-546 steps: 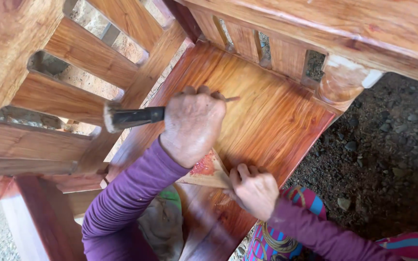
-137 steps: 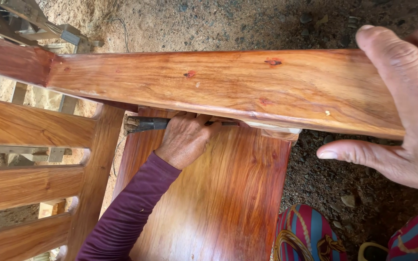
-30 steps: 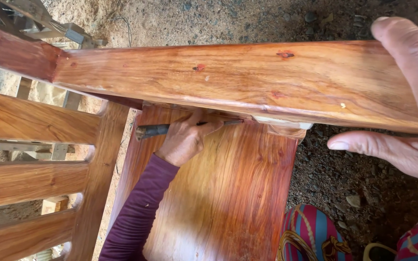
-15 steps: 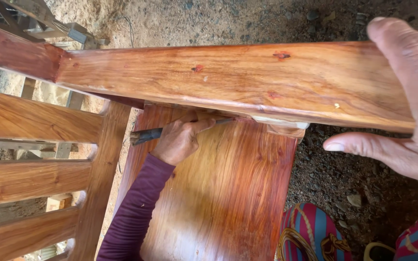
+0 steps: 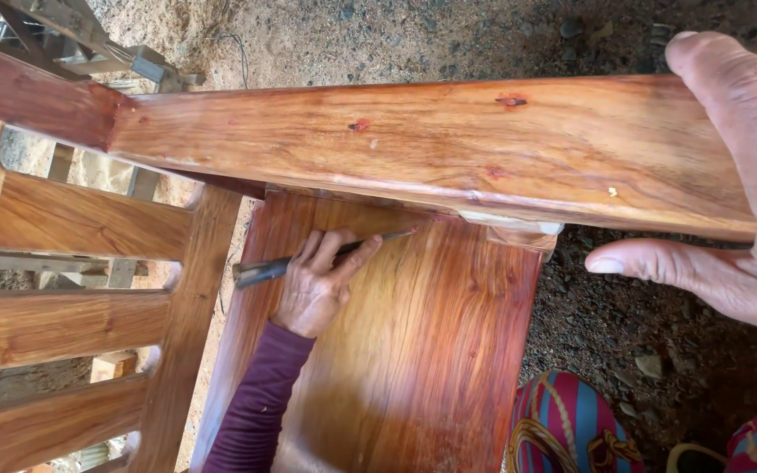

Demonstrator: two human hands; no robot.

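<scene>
The left hand is closed around a slim dark-handled metal chisel, fingers wrapped over the shaft with the thumb pressing along it. The thin blade points to the right, its tip lying at the seam where the glossy reddish-brown wooden seat panel meets the underside of the thick polished reddish wooden rail. The handle end sticks out to the left, near the panel's left edge and just beside the upright post of the slatted wooden chair back.

The right hand is clamped on the right end of the rail, fingers over its top face and the thumb stretched out below its lower edge, steadying the piece.

Judging from the surfaces, the staining and polishing look largely done: panel, rail and slats all carry an even, shiny colour. What seems left is detail work in the joint. A pale, unfinished patch shows under the rail near the panel's upper right corner, to the right of the blade tip, and it has not been reached. The seam to the left of the tip is in shadow, so its state is unclear. Bare dirt ground lies beyond the panel's right edge.
</scene>
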